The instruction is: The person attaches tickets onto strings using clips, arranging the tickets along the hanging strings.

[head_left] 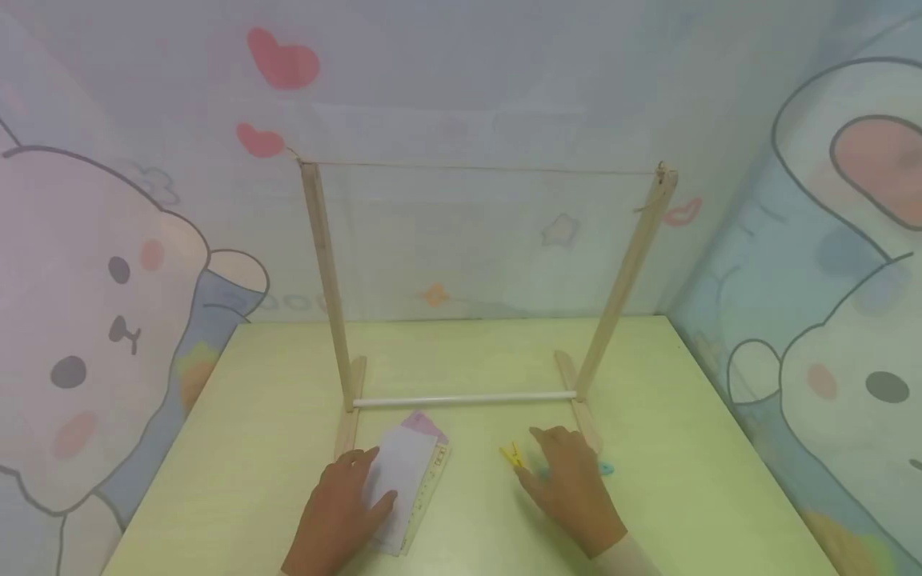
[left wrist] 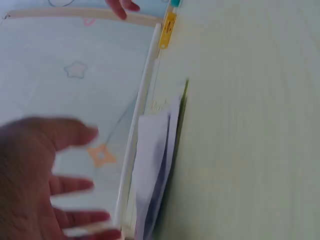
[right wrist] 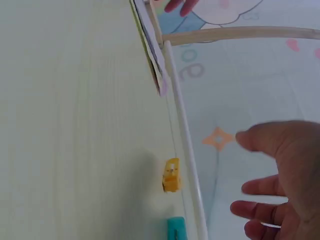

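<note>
My left hand (head_left: pixel 338 508) hovers at a small stack of paper sheets (head_left: pixel 405 472), thumb and fingers spread. In the left wrist view the hand (left wrist: pixel 30 185) holds nothing, and the stack (left wrist: pixel 152 160) lies beyond its fingertips. A white sheet is on top, with a purple piece (head_left: pixel 425 424) and a cream printed piece (head_left: pixel 432 480) showing from beneath. Over a yellow clothespin (head_left: pixel 513 457) and a teal clothespin (head_left: pixel 607 469) is my right hand (head_left: pixel 572 488), its fingers apart and nothing between them. The hand hides part of the teal clothespin.
Behind both hands stands a wooden frame with a left post (head_left: pixel 326 272), a right post (head_left: pixel 627 280) and a white rod (head_left: pixel 461 398) low between them. A thin string (head_left: pixel 475 168) spans the post tops. Cartoon-printed walls border the pale table (head_left: pixel 252 384).
</note>
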Demonstrator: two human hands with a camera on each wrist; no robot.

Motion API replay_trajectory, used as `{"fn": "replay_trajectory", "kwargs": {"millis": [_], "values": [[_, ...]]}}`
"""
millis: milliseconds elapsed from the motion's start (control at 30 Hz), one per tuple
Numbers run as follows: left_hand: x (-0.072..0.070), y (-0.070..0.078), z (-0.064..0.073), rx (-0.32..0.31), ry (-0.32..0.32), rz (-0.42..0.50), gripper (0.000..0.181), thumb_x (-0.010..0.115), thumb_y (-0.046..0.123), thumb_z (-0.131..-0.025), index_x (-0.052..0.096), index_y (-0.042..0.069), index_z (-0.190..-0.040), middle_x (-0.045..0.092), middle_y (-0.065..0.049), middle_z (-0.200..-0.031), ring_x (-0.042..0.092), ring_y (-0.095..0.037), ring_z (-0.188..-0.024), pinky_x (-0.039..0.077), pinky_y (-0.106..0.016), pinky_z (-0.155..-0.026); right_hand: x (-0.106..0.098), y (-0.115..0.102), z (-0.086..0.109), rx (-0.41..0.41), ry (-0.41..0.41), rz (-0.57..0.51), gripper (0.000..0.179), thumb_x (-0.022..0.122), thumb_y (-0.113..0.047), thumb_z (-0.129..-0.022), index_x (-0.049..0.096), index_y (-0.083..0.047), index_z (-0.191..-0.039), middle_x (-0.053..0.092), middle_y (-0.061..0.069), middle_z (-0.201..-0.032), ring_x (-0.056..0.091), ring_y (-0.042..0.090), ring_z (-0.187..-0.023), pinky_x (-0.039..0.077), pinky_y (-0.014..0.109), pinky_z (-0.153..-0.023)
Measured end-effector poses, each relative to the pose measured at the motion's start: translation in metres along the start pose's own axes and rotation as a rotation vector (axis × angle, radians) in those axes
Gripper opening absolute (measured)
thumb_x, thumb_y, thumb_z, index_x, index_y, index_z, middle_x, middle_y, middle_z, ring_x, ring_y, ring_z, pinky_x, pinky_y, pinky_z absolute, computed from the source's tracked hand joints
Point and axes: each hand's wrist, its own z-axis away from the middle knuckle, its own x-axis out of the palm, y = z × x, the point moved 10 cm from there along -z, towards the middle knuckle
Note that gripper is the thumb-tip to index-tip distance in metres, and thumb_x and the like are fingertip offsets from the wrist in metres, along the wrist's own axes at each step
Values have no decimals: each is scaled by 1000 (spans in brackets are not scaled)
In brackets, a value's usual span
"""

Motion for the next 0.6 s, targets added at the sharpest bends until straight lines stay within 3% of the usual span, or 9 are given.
{"fn": "replay_trajectory", "kwargs": {"millis": [133, 233, 333, 400, 600], "values": [[19, -10, -12, -176, -62, 17, 64, 80, 36, -86, 61, -4, -133, 65, -20, -115, 61, -36, -97, 55, -52, -80, 32, 13, -19, 40, -34, 61, 47, 80, -46, -85, 75, -6, -110, 68, 7, -94, 59, 27, -81, 48, 44, -66], [24, -11, -20, -248, -54, 25, 65, 83, 32, -83, 62, -7, -129, 61, -20, -103, 55, -32, -86, 51, -46, -69, 68, 27, -28, 70, -94, 126, 38, 75, -53, -86, 70, -15, -81, 56, -2, -76, 52, 22, -70, 42, 43, -61], [24, -10, -24, -277, -38, 46, 63, 87, 27, -79, 63, -11, -122, 56, -19, -94, 52, -30, -80, 48, -43, -63, 91, 37, -31, 83, -119, 156, 39, 76, -50, -84, 57, -20, -68, 45, -5, -69, 45, 19, -64, 37, 42, -58], [25, -10, -26, -281, -38, 48, 58, 87, 25, -79, 65, -11, -117, 54, -18, -91, 52, -29, -78, 47, -43, -62, 97, 40, -31, 79, -101, 157, 32, 78, -47, -83, 63, -20, -72, 52, -4, -72, 50, 20, -66, 37, 42, -58], [30, -16, -27, -312, -65, 72, 44, 86, 22, -82, 67, -8, -108, 57, -16, -92, 56, -30, -80, 51, -48, -69, 81, 25, -28, 53, -56, 76, 22, 82, -32, -83, 75, -16, -97, 67, -1, -87, 62, 23, -79, 42, 44, -65]]}}
